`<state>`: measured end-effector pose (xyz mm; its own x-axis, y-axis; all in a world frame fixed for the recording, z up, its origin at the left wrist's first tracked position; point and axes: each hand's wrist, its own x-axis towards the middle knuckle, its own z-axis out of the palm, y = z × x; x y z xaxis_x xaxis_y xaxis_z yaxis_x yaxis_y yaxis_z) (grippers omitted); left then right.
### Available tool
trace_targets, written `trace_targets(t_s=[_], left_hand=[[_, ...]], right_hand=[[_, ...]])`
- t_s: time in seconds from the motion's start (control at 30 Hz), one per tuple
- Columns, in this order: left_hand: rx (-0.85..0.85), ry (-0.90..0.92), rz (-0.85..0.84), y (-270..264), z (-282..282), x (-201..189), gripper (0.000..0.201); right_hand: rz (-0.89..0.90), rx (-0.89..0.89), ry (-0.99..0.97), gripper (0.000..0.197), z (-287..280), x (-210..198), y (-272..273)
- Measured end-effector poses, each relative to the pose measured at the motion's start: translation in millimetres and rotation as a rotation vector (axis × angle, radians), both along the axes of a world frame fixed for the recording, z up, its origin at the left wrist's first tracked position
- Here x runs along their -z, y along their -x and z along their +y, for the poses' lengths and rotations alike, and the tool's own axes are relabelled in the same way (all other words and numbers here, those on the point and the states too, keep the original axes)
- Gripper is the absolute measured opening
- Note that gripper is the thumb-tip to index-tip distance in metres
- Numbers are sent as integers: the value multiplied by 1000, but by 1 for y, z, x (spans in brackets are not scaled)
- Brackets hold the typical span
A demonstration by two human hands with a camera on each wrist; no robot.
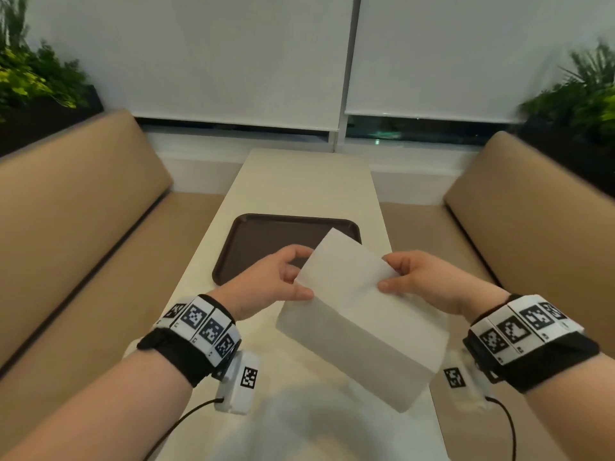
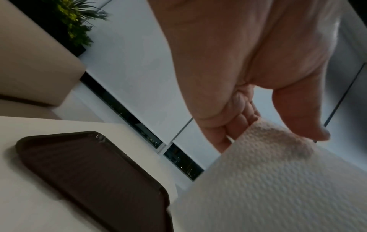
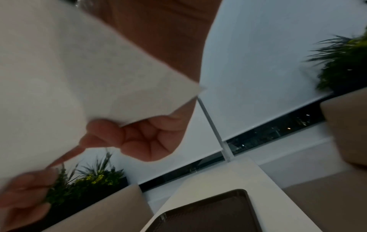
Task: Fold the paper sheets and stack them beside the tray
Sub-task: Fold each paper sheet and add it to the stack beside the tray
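Both hands pinch one paper sheet (image 1: 349,287) mid-air, L hand (image 1: 266,284) at 9 o'clock edge, R hand (image 1: 429,281) at 3 o'clock, likely to align edges; tray (image 1: 253,237) sits at 12 o'clock.

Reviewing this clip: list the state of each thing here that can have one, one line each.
paper sheet: held in the air above the table, bent along a crease, not yet folded flat.
left hand: pinches the sheet's left edge.
right hand: pinches the sheet's right edge.
tray: flat on the table, nothing visible in it.
window blinds: drawn nearly all the way down.
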<state>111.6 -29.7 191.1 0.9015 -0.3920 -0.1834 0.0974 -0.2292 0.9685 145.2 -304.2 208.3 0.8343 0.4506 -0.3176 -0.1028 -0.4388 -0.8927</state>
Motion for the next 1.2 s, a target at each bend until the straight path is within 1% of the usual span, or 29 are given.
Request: trace_targets(t_s=[0.07, 0.13, 0.2, 0.27, 0.3, 0.33, 0.37, 0.4, 0.43, 0.47, 0.53, 0.57, 0.63, 0.73, 0.77, 0.9, 0.97, 1.03, 1.07, 1.13, 1.17, 1.2], left_hand=[[-23, 3, -51, 3, -5, -3, 70], [-27, -61, -111, 3, -10, -6, 79], [-15, -162, -177, 4, -16, -10, 82], [-19, -279, -273, 6, -22, -16, 81], [-25, -330, -329, 7, -26, -18, 79], [-30, -366, -378, 7, -28, -19, 76], [-30, -379, -414, 6, -30, -19, 71], [-29, -376, -436, 5, -31, -18, 65], [-30, -367, -450, 3, -33, -16, 58], [-31, -371, -464, 2, -35, -14, 49], [-20, -438, -492, 0, -39, -13, 34], [-3, -494, -508, 0, -40, -14, 28], [30, -589, -537, 0, -43, -17, 19], [25, -637, -544, -2, -42, -20, 16], [19, -649, -547, -2, -41, -20, 17], [5, -685, -601, -1, -38, -18, 18], [-8, -683, -636, -1, -38, -16, 18], [-17, -668, -644, 0, -39, -17, 16], [-17, -664, -644, 0, -40, -17, 15], [-13, -671, -648, -2, -40, -19, 16], [-12, -675, -653, -4, -39, -19, 16], [-14, -676, -662, -4, -38, -19, 17]], right_hand=[[122, 39, -114, 38, -8, 7, 0], [215, 76, -183, 40, -13, 15, 1], [259, 103, -191, 44, -18, 23, 1], [270, 121, -126, 51, -19, 29, 2], [213, 117, -34, 55, -18, 30, 4], [93, 113, 106, 58, -15, 28, 6], [-72, 120, 257, 61, -13, 26, 8], [-241, 132, 348, 64, -8, 22, 12], [-365, 133, 359, 66, -2, 16, 19], [-435, 122, 329, 67, 6, 12, 27], [-491, 46, 275, 70, 24, 9, 45], [-497, 12, 280, 69, 33, 12, 52], [-534, 3, 333, 57, 45, 22, 59], [-578, 109, 349, 30, 52, 34, 58], [-584, 139, 346, 24, 53, 36, 56], [-587, 177, 361, 18, 54, 38, 50], [-591, 188, 312, 16, 56, 36, 48], [-601, 184, 268, 20, 60, 36, 45], [-605, 181, 267, 19, 62, 36, 43], [-601, 205, 278, 7, 67, 35, 39], [-600, 221, 276, 5, 69, 34, 38], [-606, 227, 272, 7, 70, 34, 37]])
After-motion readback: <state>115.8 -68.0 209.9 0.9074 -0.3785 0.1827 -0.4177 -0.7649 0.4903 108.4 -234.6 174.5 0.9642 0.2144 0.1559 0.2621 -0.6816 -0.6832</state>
